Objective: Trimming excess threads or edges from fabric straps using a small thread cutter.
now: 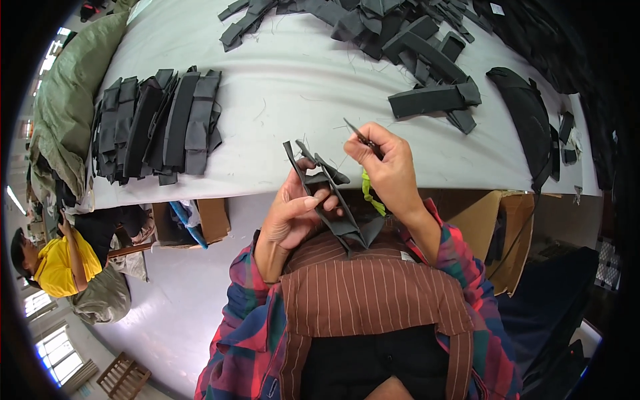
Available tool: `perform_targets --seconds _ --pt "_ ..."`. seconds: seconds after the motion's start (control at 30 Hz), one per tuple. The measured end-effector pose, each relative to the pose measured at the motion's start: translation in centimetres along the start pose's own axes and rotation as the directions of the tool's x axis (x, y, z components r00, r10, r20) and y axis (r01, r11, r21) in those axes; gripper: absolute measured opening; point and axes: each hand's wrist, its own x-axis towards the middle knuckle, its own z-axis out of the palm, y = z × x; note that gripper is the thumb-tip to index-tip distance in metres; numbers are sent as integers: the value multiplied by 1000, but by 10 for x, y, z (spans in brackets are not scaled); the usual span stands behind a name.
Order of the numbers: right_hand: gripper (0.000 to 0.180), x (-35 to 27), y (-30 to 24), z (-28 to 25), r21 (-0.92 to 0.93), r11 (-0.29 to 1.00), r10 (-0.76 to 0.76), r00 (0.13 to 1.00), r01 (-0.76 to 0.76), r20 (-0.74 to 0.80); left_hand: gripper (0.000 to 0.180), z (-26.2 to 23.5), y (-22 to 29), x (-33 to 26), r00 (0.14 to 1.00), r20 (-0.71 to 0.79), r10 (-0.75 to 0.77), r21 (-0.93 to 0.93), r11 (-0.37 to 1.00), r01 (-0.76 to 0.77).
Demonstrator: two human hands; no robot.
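Observation:
My left hand (293,212) is closed on a folded dark grey fabric strip (337,223), its fingers partly inside the folds. The strip hangs just past the near edge of the table, above my lap. In my right hand (390,167) is a pair of thread snips (365,139), the pointed tip aimed up and left, apart from the fabric. A bright yellow-green cord (370,193) hangs below that hand. My right fingers hide most of the snips' handle.
A row of dark strips (157,127) lies at the table's left, and a loose pile (407,47) at the far side. Loose threads are scattered on the pale table cloth (287,93). Cardboard boxes (513,227) stand below. A person in yellow (63,263) is at the left.

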Motion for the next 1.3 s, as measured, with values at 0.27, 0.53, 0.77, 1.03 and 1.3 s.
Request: perform_targets --seconds 0.27,0.53,0.77,1.03,1.3 --pt "9 -6 0 -5 64 998 18 996 -12 -88 55 -5 6 -2 999 -37 30 -86 996 -33" --pt "15 -24 -11 -2 269 956 75 982 -120 173 52 -7 5 0 997 -6 80 32 996 -80" --pt "22 -24 8 5 -26 990 -135 983 139 123 47 -7 4 -5 998 -62 34 166 986 -23" --pt "16 -27 8 -1 -51 995 -64 959 82 278 26 -18 -2 -13 1000 -11 18 136 991 -16" --pt "13 -29 8 -3 -7 994 -100 929 110 357 46 -3 18 -24 991 -39 -127 82 988 129"
